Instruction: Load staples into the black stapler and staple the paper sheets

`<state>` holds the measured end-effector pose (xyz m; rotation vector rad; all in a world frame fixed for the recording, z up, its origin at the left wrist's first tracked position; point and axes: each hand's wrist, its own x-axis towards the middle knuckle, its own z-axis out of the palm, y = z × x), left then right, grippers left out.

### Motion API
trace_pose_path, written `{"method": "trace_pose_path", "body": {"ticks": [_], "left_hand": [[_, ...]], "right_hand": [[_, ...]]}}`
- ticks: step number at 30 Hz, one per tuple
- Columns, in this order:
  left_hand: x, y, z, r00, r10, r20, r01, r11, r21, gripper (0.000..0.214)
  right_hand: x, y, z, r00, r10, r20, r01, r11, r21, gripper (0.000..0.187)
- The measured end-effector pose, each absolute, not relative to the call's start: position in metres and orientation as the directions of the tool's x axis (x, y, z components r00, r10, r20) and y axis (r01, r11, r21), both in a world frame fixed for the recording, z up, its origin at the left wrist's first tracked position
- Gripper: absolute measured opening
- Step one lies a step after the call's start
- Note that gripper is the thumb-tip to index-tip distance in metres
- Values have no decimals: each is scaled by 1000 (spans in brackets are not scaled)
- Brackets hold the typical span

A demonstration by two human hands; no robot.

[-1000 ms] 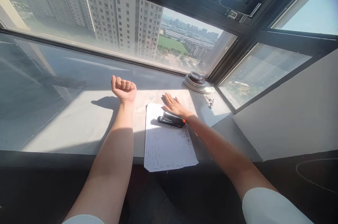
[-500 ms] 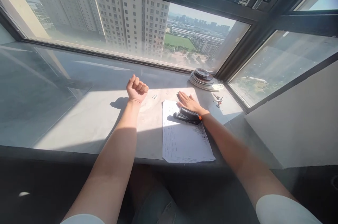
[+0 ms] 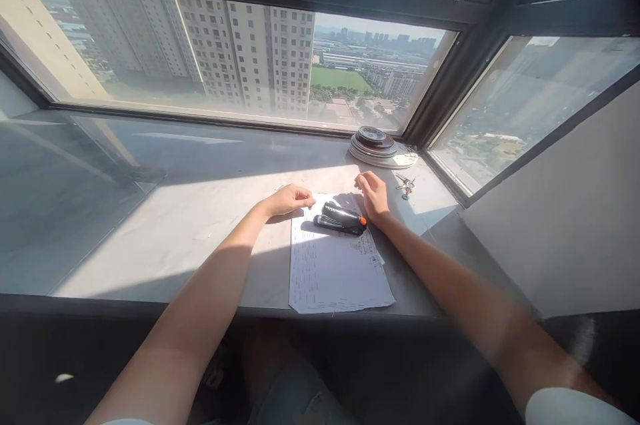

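A black stapler point(image 3: 341, 219) with an orange rear end lies on a stack of printed paper sheets point(image 3: 340, 278). Beside the stack's upper left corner is my left hand point(image 3: 287, 201), its thumb and fingers pinched together at the paper's top edge. What lies in that pinch, if anything, is too small to make out. At the upper right edge of the sheets, my right hand point(image 3: 374, 193) rests with loosely bent fingers and nothing visible in them. The stapler sits between the two hands, touched by neither.
A stack of plates point(image 3: 377, 151) with a dark dish on top stands by the window corner. In front of it lies a small metal object, perhaps keys point(image 3: 406, 186). The windowsill point(image 3: 150, 238) ends at a dark front edge; a white wall point(image 3: 555, 225) bounds the right.
My left hand has come down and right from a raised fist to a pinch by the paper. My right hand has lifted from lying flat and curled its fingers. The view has shifted slightly.
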<state>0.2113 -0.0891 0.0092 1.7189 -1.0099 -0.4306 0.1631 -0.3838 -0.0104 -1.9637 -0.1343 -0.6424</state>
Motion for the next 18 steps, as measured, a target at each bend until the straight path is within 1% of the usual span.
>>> {"method": "trace_pose_path", "body": {"ticks": [3,5,6,8,9,11,12,14,16,18], "left_hand": [[212,-89,4,586,-793,166,-425,-127,896,37],[212,-89,3,609,-780,147,-432,-169,886,34],[211,-89,3,621,-772,138,-445,-202,872,31],[208,-88,5,641,-758,123,-480,-271,834,23],[207,-88,6,647,-754,115,-496,-301,815,22],[203,-87,10,655,-750,93,-515,-353,781,30],[202,-86,11,657,-750,75,-518,-378,767,34],[201,-84,13,667,-744,39,-521,-428,738,35],[201,-81,13,689,-724,24,-523,-474,708,32],[202,-79,13,710,-704,28,-527,-504,684,30]], "right_hand": [[161,-388,-11,915,-149,375,329,-263,-907,44],[162,-390,-12,941,-149,305,283,-150,-947,46],[162,-391,-12,948,-141,285,271,-115,-956,48],[160,-390,-12,958,-95,270,261,-93,-961,50],[158,-388,-11,967,-55,247,241,-105,-965,51],[151,-383,-7,983,26,180,182,-155,-971,53],[147,-381,-2,984,51,171,178,-189,-966,54],[137,-378,9,965,134,226,257,-298,-919,55],[129,-379,21,897,328,297,417,-401,-816,52],[123,-384,28,793,551,261,539,-434,-722,46]]}}
